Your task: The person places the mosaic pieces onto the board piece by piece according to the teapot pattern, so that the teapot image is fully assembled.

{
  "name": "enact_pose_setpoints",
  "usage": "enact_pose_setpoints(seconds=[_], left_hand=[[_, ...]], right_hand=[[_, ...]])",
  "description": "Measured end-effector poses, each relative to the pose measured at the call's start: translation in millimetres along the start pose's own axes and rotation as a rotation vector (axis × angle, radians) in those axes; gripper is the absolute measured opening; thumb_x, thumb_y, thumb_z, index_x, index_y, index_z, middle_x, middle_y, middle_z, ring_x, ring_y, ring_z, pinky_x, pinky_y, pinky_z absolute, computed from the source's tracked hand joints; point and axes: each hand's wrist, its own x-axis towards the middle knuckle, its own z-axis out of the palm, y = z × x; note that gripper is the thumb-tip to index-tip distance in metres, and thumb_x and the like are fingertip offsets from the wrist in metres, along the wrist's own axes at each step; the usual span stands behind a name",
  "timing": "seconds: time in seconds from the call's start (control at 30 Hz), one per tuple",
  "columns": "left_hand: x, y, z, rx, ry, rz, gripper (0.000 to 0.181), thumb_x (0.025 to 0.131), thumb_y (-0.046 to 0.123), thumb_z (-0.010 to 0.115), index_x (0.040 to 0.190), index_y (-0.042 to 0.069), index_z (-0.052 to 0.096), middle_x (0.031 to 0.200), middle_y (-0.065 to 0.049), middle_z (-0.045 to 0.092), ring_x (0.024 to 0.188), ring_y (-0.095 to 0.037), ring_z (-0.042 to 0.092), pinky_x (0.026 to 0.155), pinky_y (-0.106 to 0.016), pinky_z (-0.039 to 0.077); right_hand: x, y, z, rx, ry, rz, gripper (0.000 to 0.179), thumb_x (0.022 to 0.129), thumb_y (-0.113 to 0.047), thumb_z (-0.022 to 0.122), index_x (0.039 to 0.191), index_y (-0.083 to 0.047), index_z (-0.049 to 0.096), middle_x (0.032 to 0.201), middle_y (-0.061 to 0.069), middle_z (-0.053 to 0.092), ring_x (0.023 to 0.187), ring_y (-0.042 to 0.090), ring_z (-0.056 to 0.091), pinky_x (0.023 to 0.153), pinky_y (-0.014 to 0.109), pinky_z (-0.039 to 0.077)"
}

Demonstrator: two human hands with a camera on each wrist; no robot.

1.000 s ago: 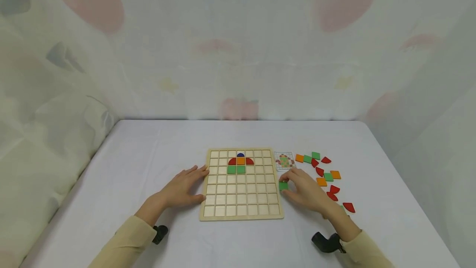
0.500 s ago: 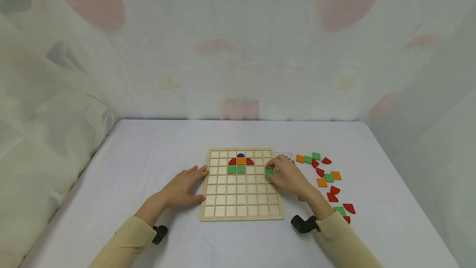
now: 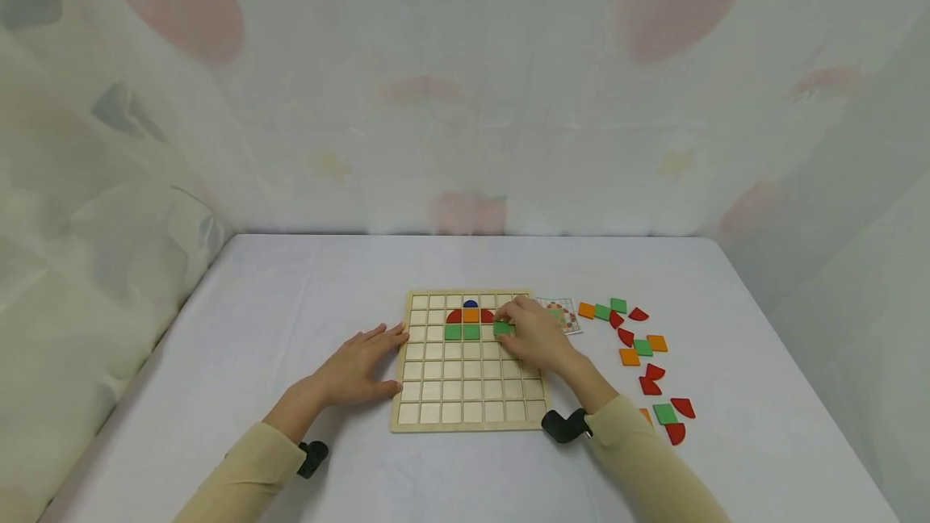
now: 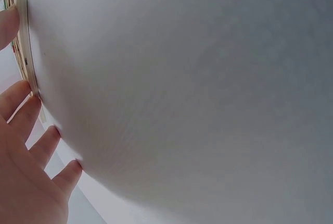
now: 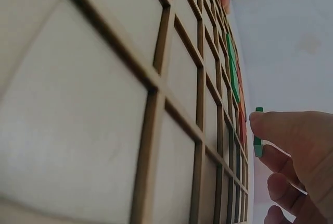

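My left hand rests flat at the left edge of a wooden grid board, fingers spread, fingertips and thumb right at the frame. In the left wrist view its fingers reach along the board's side. My right hand pinches a green square tile between thumb and fingers over the board's upper right part. The right wrist view shows this tile edge-on, just above the grid. In the board sit two green squares, an orange square, red quarter-circle pieces and a blue piece.
A printed pattern card lies at the board's upper right, partly behind my right hand. Farther right are scattered loose tiles: green squares, orange squares and red quarter circles. Fabric walls surround the white table.
My right hand has carried the green square tile leftward from the table beside the board to over the grid, near the placed green squares. My left hand stays at the board's edge.
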Motion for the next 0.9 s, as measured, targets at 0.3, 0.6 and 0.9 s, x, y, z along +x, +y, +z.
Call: enact_pose_setpoints(seconds=[0.3, 0.6, 0.9], left_hand=[[-0.6, 1.1, -1.2, -0.011, -0.003, -0.005, 0.072, 0.077, 0.033, 0.071, 0.138, 0.01, 0.042, 0.148, -0.007, 0.034, 0.135, -0.036, 0.029, 0.104, -0.06, 0.024], [-1.0, 1.0, -0.7, -0.014, -0.006, -0.011, 0.072, 0.078, 0.035, 0.07, 0.139, 0.011, 0.041, 0.148, -0.006, 0.033, 0.136, -0.035, 0.028, 0.105, -0.059, 0.023], [-0.4, 1.0, 0.0, -0.01, -0.005, -0.009, 0.072, 0.078, 0.034, 0.07, 0.139, 0.011, 0.041, 0.148, -0.006, 0.033, 0.135, -0.035, 0.028, 0.106, -0.059, 0.022]], right_hand=[[7.8, -7, 7, -0.072, -0.016, -0.037, 0.024, 0.079, -0.023, 0.071, 0.1, -0.013, 0.065, 0.095, -0.002, 0.057, 0.087, 0.015, 0.054, 0.075, 0.029, 0.047], [10.3, -10, 11, -0.11, -0.043, -0.044, 0.026, 0.08, -0.026, 0.07, 0.102, -0.015, 0.065, 0.098, -0.001, 0.058, 0.087, 0.016, 0.054, 0.073, 0.031, 0.045], [9.6, -11, 11, -0.11, -0.042, -0.053, 0.026, 0.08, -0.025, 0.071, 0.103, -0.014, 0.065, 0.098, 0.0, 0.058, 0.086, 0.017, 0.053, 0.072, 0.032, 0.044]])
